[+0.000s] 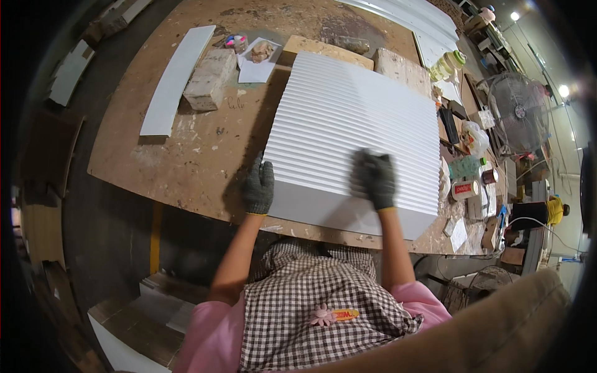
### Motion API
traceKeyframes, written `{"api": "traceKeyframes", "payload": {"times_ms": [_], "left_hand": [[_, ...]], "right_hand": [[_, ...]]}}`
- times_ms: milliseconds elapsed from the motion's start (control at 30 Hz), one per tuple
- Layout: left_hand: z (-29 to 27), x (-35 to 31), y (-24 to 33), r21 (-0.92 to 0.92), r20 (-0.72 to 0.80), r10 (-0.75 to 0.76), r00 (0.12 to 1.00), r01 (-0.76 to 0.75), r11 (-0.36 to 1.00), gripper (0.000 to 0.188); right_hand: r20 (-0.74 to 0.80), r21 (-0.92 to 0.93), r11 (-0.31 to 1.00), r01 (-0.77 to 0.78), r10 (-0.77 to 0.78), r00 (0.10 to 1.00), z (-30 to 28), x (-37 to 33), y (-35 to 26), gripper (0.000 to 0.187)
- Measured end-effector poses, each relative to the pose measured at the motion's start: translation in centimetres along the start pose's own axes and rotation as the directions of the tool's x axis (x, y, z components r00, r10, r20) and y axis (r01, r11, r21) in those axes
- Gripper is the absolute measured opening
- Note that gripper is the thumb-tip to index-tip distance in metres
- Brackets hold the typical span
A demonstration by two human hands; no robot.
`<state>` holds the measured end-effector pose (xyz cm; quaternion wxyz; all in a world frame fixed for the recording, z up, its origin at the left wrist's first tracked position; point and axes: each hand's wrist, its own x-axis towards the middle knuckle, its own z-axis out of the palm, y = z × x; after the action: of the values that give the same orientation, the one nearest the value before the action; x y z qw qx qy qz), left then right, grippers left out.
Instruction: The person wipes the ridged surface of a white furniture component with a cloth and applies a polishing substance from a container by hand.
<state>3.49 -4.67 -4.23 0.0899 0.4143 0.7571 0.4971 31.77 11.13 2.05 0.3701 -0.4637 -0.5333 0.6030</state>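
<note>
A large white ribbed panel [348, 118] lies on the worktable in front of me, its parallel ridges running crosswise and a smooth band along its near edge. My left hand [259, 188], in a dark grey knit glove, rests against the panel's left edge with its fingers stretched out. Over the near right part of the ridges is my right hand [375, 179], gloved the same way and blurred by motion. Its fingers look curled in; whatever they may hold is hidden.
Left of the panel are a worn block [211, 79] and a long white board [177, 84]. Behind it stands another block [403, 69]. A green-capped bottle [447, 65], a white tub [464, 189] and small items crowd the right side. A fan [516, 112] and another person [553, 211] are farther right.
</note>
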Motion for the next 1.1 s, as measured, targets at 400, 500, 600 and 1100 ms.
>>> {"api": "traceKeyframes", "payload": {"times_ms": [400,500,600,1100], "left_hand": [[0.4,0.1,-1.1,-0.103,0.073,-0.069,0.995,0.077,0.992,0.055],[0.7,0.1,-2.5,0.352,0.081,0.065,0.995,-0.089,0.932,0.047],[0.7,0.3,-2.7,0.29,0.106,0.102,0.989,-0.129,0.948,0.046],[0.4,0.7,-0.3,-0.008,-0.009,-0.041,0.999,0.04,0.999,0.055]], "right_hand": [[0.275,-0.739,0.344,0.578,-0.63,0.726,13.7,0.1,0.0,0.014],[0.412,-0.709,0.319,0.629,-0.536,0.737,21.3,2.7,-1.0,0.021],[0.442,-0.746,0.313,0.587,-0.426,0.789,19.0,3.1,-1.9,0.019],[0.159,-0.874,0.3,0.383,-0.568,0.807,10.8,4.9,-0.3,0.026]]}}
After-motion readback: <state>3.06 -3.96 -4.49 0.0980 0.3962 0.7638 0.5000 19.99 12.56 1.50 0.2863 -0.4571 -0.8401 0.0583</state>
